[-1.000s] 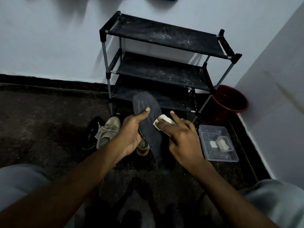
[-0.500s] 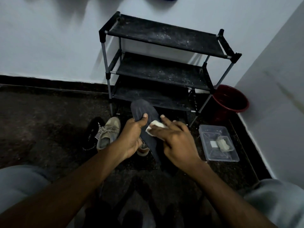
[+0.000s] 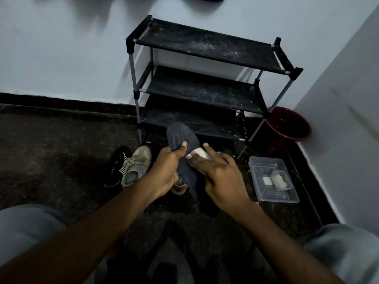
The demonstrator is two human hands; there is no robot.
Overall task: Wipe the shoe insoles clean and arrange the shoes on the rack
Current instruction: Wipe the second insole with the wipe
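My left hand grips a dark grey insole by its left edge, thumb pressed on its upper face, toe end pointing away from me. My right hand presses a small white wipe against the insole's right side, fingers spread over it. A beige sneaker and a black shoe with white stripes lie on the dark floor to the left of my hands. Another shoe is partly hidden under the insole. The black three-shelf rack stands against the wall, its shelves dusty.
A clear plastic tray holding white wipes lies on the floor right of my hands. A dark red bucket sits in the corner beside the rack. White walls close off the back and right. My grey-clad knees frame the bottom corners.
The insole and both hands have dropped slightly lower and nearer. My right hand has slid the wipe leftward and up along the insole, closer to my left thumb.
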